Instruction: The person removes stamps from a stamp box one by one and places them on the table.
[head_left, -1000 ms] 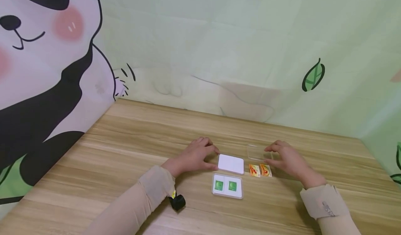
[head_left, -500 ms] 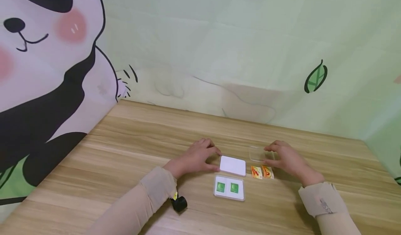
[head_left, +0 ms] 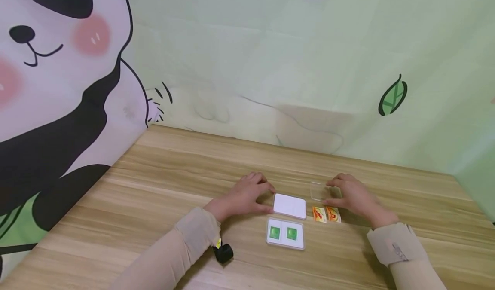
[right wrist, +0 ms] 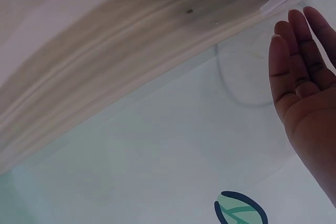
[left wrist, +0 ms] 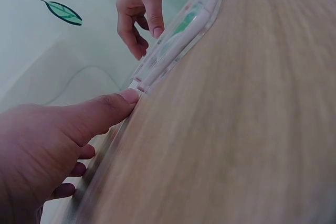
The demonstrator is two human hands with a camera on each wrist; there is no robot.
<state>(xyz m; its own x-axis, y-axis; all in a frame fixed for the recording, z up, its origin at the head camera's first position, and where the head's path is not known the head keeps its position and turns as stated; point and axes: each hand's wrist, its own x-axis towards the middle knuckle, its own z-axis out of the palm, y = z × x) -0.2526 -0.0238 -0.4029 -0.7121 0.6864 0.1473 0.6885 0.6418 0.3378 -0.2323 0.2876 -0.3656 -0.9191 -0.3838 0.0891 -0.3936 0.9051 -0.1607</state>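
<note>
My left hand point(head_left: 245, 195) rests at the left edge of a flat, clear-edged case with a white face point(head_left: 289, 206), thumb and index finger at its two left corners. In the left wrist view the thumb point(left wrist: 113, 111) lies straight against a case corner. My right hand point(head_left: 353, 197) is at the right end of a clear plastic plate point(head_left: 318, 191); its fingers look nearly straight in the right wrist view. Whether it touches the plate I cannot tell. Just below lie two orange-and-yellow picture pieces point(head_left: 319, 214). Nearer me is a clear case with two green squares point(head_left: 285, 234).
The things lie on a wood-grain table point(head_left: 170, 165). Behind it hangs a pale green cloth backdrop point(head_left: 232, 45) with a panda and leaves. A small black device point(head_left: 223, 253) is at the left sleeve's cuff.
The head view has shifted slightly, so the table and things sit a little lower and further right. Both hands stay in nearly the same places beside the case and clear plate.
</note>
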